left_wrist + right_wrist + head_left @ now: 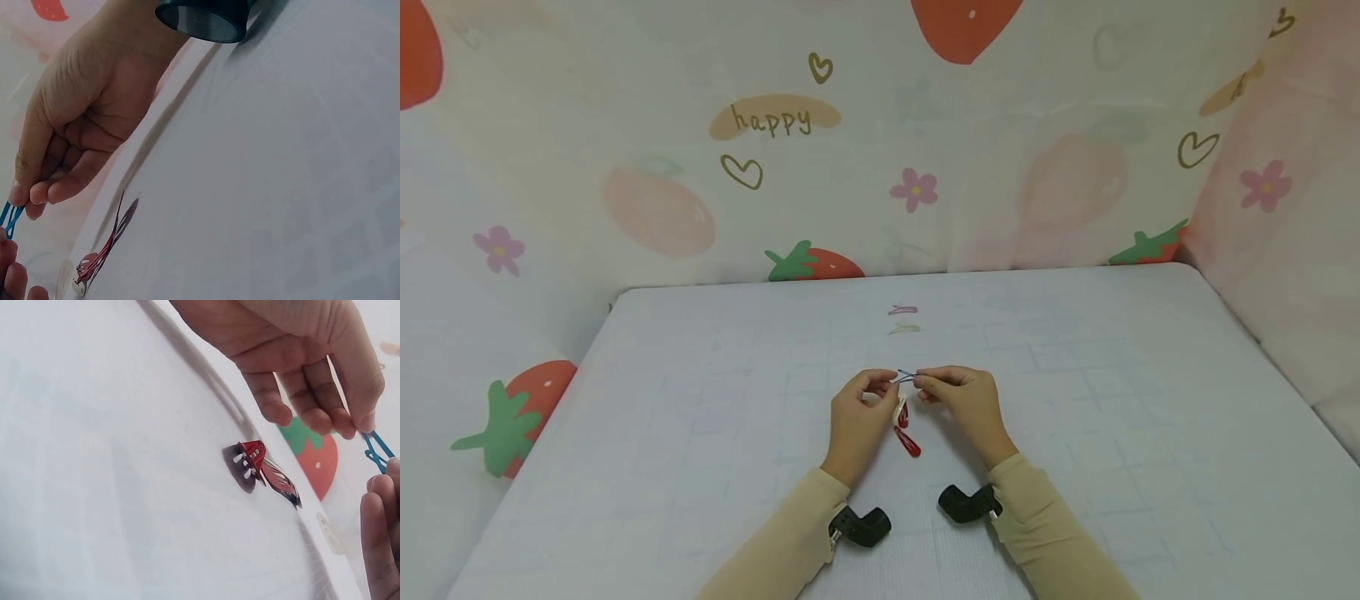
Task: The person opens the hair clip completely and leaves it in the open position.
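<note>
Fingertips of our left hand (861,418) and right hand (968,408) pinch a slim blue metal hair clip (908,374) just below the head view's centre; spreading it seems our step, next calling for even pressure.

The blue hair clip (377,453) appears to be made of thin metal, coated in smooth colour with a slight sheen; the red hair clips (907,442) are likewise seen as metal, finished in glossy lacquer by which light is thrown back in small highlights; the table is covered with a white cloth (662,433), matt and faintly ribbed near its front; the backdrop (865,183) is seen as printed cloth, matt and lightly creased; the beige sleeves (1052,525) are cut from soft, dull fabric, gathered in wrinkles; black plastic, smooth and low in shine, is shown by the wrist cameras (868,527).
</note>
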